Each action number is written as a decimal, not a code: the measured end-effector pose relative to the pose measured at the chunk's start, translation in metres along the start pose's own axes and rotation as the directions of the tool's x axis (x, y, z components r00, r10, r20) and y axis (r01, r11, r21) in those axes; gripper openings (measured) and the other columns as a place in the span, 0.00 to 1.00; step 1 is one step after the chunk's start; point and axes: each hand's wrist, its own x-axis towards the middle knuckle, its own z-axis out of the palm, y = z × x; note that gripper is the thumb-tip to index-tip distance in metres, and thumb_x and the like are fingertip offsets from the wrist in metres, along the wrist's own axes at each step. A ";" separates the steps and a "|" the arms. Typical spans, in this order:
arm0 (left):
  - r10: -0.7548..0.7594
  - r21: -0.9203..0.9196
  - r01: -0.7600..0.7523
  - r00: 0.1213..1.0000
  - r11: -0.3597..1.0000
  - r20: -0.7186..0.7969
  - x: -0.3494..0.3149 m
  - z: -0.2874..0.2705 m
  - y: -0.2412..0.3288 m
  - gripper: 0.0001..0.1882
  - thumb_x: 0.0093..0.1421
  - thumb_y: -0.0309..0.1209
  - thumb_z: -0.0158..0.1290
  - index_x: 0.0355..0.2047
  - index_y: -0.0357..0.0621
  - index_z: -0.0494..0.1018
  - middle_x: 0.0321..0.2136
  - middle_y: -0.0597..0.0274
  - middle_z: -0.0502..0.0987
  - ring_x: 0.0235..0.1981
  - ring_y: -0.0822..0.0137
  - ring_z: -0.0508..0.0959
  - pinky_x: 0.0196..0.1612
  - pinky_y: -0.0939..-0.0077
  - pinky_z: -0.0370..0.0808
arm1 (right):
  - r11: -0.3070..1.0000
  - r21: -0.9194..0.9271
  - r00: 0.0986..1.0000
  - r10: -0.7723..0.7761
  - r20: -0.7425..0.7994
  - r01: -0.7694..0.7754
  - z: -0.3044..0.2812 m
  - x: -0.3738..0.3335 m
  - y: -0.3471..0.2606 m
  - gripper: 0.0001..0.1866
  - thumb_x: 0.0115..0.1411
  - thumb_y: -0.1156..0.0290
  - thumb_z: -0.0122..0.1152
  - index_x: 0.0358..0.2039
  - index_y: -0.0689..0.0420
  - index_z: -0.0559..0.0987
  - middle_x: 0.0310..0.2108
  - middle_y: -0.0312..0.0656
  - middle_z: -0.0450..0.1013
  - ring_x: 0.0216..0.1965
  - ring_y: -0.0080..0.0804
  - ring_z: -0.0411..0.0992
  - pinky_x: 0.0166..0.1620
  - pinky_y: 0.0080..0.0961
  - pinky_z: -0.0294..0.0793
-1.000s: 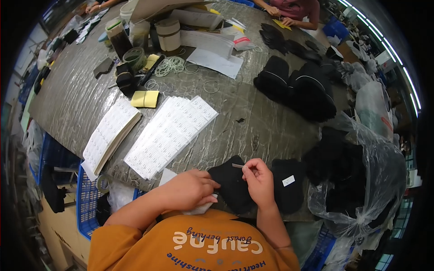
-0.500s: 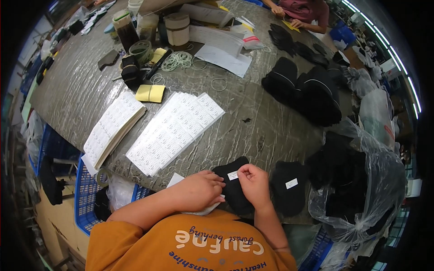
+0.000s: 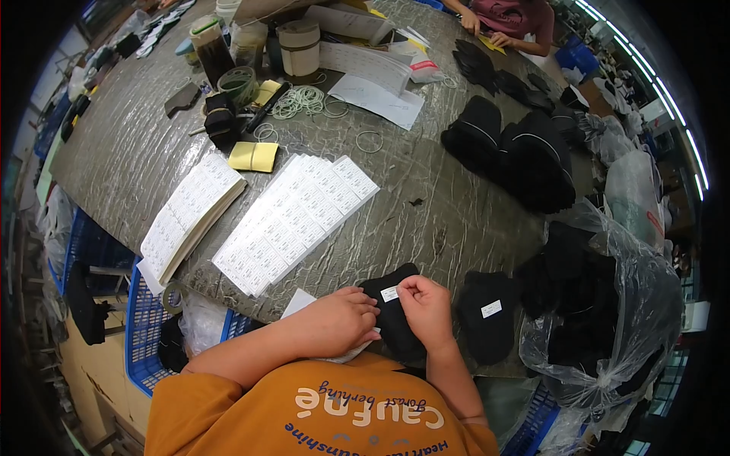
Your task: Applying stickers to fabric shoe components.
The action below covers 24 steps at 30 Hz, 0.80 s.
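In front of me a black, rounded fabric piece (image 3: 401, 334) lies at the table's near edge, with a small white label (image 3: 389, 294) on its upper part. My right hand (image 3: 427, 308) is closed, thumb and forefinger pinched at that label's right end. My left hand (image 3: 334, 325) is curled over a white label sheet (image 3: 300, 302), parts of which show above and below the hand. Its fingertips meet the fabric's left edge; their undersides are hidden. To the right rests a second black fabric piece (image 3: 487, 338) bearing its own white label (image 3: 491, 308).
Printed label sheets (image 3: 296, 224) are fanned beside a thicker stack (image 3: 190, 216). Black items fill a clear plastic bag (image 3: 639, 304) at right. Black padded pieces (image 3: 532, 163) lie farther back. Jars, rubber bands (image 3: 298, 102) and papers occupy the far side, where another person (image 3: 517, 23) works.
Both hands stay almost where they were, the right one still at the label. Only a very slight shift of the whole view shows.
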 end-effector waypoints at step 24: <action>-0.037 0.198 0.051 0.997 0.979 -0.070 0.007 0.012 0.005 0.16 0.60 0.41 0.52 0.27 0.40 0.78 0.48 0.56 0.77 0.39 0.61 0.73 0.58 0.61 0.62 | 0.947 -0.312 0.992 0.042 -0.121 -0.079 0.003 0.005 -0.017 0.18 0.49 0.76 0.67 0.40 0.59 0.71 0.20 0.43 0.71 0.23 0.43 0.73 0.29 0.35 0.72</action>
